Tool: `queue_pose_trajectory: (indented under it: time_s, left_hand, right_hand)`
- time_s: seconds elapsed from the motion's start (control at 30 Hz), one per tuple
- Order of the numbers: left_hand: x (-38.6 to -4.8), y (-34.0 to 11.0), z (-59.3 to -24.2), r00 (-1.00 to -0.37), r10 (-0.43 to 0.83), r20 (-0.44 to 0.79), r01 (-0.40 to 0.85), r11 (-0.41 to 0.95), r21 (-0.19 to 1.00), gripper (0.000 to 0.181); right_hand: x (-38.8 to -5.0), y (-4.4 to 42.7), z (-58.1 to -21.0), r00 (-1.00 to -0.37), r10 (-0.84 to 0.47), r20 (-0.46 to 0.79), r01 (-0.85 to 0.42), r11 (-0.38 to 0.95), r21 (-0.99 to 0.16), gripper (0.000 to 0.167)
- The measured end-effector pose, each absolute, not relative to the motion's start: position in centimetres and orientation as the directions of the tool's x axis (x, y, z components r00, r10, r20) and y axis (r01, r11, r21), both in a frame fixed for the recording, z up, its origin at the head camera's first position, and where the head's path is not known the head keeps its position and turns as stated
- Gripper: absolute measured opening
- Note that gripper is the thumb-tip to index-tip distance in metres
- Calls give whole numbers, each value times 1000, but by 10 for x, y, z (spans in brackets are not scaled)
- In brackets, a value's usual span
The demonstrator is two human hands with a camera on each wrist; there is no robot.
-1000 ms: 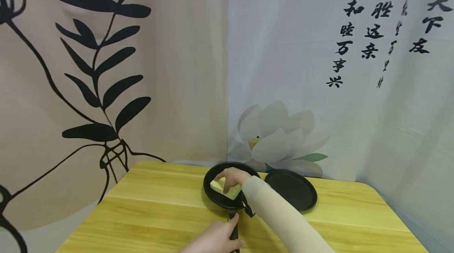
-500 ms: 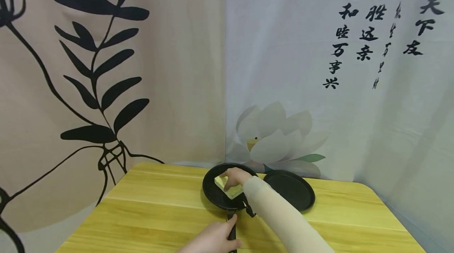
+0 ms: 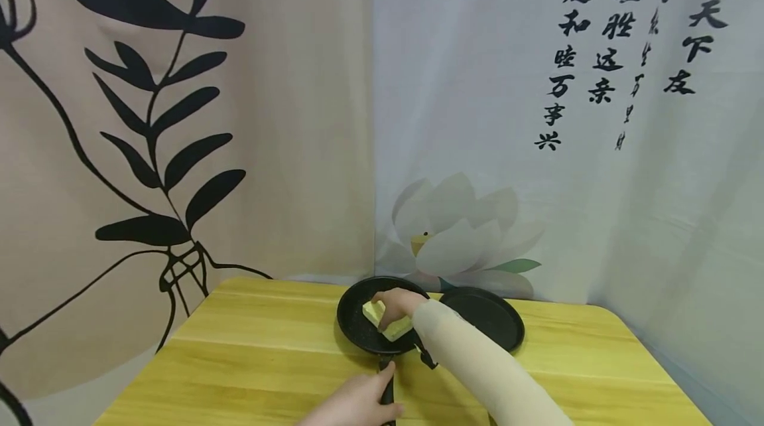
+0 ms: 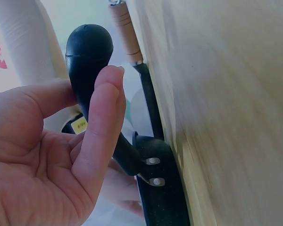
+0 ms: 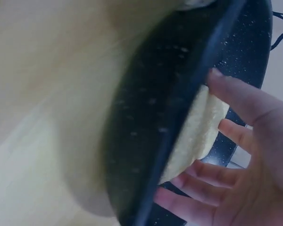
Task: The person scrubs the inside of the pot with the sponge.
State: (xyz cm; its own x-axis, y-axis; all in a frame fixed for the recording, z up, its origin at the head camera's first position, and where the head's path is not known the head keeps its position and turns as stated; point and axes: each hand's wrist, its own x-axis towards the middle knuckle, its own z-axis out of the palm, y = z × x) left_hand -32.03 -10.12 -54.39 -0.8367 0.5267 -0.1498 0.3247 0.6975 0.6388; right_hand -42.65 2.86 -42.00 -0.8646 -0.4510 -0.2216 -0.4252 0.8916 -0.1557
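Observation:
In the head view a black frying pan (image 3: 357,328) sits on the wooden table, its handle toward me. My left hand (image 3: 361,399) grips that handle (image 4: 87,52), fingers and thumb on either side of it in the left wrist view. My right hand (image 3: 398,305) reaches into the pan and holds a pale yellow sponge-like pad (image 5: 191,136) against its inner surface. In the right wrist view the thumb and fingers spread around the pad's edges, and the pan's speckled dark wall hides part of it.
A shallow black round pan (image 3: 486,316) lies to the right, partly behind my right sleeve (image 3: 477,359). A wooden handle (image 4: 126,33) on a dark shaft shows in the left wrist view. Behind the yellowish table (image 3: 268,346) hangs a printed curtain (image 3: 310,114).
The pad and right hand have shifted slightly to the right within the pan. My left hand keeps its hold on the handle. The head view has turned a little to the right.

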Motion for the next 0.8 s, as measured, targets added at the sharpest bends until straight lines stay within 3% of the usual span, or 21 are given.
queue_pose_trajectory:
  time_s: [0.2, 0.47, 0.8]
  left_hand:
    - [-321, -102, -545, -841, 522, -145, 321, 696, 642, 90]
    - [-321, -101, -544, -846, 515, -137, 314, 690, 652, 91]
    - [-321, -100, -544, -840, 520, -153, 302, 684, 664, 91]
  right_hand:
    - [-425, 33, -420, -840, -495, -220, -462, 867, -186, 68]
    - [-426, 47, -413, -822, -505, -262, -392, 837, -382, 62]
    - [-432, 56, -412, -800, -566, -201, -487, 807, -334, 62]
